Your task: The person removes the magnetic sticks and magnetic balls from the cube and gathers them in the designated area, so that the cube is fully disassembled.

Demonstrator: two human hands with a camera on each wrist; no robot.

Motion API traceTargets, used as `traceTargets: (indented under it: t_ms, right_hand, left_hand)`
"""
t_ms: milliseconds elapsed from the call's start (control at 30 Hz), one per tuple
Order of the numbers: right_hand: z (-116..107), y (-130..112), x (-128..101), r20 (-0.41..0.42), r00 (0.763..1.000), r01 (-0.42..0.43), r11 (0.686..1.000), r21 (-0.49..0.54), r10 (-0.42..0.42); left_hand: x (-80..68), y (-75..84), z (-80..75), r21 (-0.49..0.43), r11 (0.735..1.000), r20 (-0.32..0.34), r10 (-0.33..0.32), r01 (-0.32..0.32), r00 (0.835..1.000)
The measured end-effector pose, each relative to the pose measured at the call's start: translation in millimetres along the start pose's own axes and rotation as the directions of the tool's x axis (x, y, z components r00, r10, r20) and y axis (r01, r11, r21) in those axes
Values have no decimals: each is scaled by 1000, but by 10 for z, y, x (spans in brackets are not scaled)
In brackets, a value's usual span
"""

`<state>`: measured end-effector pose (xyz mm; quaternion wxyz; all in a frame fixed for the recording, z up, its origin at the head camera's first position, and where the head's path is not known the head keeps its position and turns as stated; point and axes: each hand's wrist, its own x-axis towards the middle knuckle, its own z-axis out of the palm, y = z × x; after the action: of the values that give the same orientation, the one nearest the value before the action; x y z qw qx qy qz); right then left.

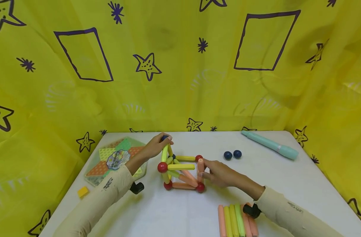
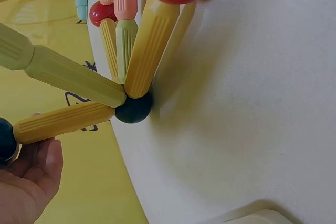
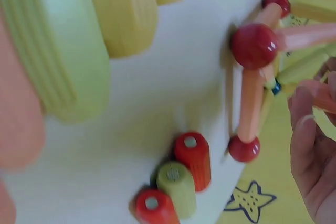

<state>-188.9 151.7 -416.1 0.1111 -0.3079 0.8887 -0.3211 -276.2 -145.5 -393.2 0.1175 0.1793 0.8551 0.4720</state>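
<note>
The frame of sticks and balls (image 1: 180, 172) stands on the white table (image 1: 287, 184) between my two hands, a little left of the table's middle. My left hand (image 1: 155, 147) is at its top far corner, fingers curled round the dark blue ball (image 1: 165, 137) that caps a yellow stick (image 1: 164, 153); the left wrist view shows that ball (image 2: 6, 139) against my fingers at the stick's end. My right hand (image 1: 217, 172) is at the frame's right side, fingers pinching the upright orange stick (image 1: 200, 169) that rises from the near right red ball (image 1: 200, 187).

In the frame I count four red balls from the head view: the large one at the front left (image 1: 162, 167), one low at the near left (image 1: 167, 185), the near right one, and one at the far right top (image 1: 199, 158). A second dark ball sits at the frame's far base in the left wrist view (image 2: 134, 108).

Two loose dark blue balls (image 1: 232, 154) lie side by side beyond my right hand, well apart from the frame. Near my right wrist lies a row of spare sticks (image 1: 235, 220), at least five that I can tell, in orange, yellow and green; my forearm hides part of the row. The right wrist view shows three short pieces (image 3: 176, 184) standing together on the table, two red and one green.

One teal pen (image 1: 269, 144) lies at the far right, one hexagonal puzzle tray (image 1: 116, 158) at the far left beside my left forearm, and one small yellow block (image 1: 83, 192) near the left edge.
</note>
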Motion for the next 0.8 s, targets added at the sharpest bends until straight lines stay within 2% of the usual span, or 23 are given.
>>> traceTargets:
  t_ms: [233, 367, 467, 600, 800]
  right_hand:
    - [-232, 111, -282, -18, 1000, 9, 988, 153, -7]
    - [-347, 194, -553, -31, 999, 19, 980, 199, -13]
    - [-401, 247, -781, -24, 1000, -9, 972, 234, 15]
    - [-407, 330, -1043, -16, 999, -44, 958, 283, 51]
    - [-338, 469, -1322, 18, 998, -62, 943, 327, 59]
  left_hand:
    - [9, -27, 21, -18, 1000, -7, -8, 8, 1000]
    - [16, -36, 32, -24, 1000, -4, -15, 15, 1000]
    - [16, -28, 34, -26, 999, -9, -21, 20, 1000]
    - [13, -32, 29, -14, 1000, -15, -19, 19, 1000]
    - [9, -35, 10, -8, 1000, -20, -27, 27, 999]
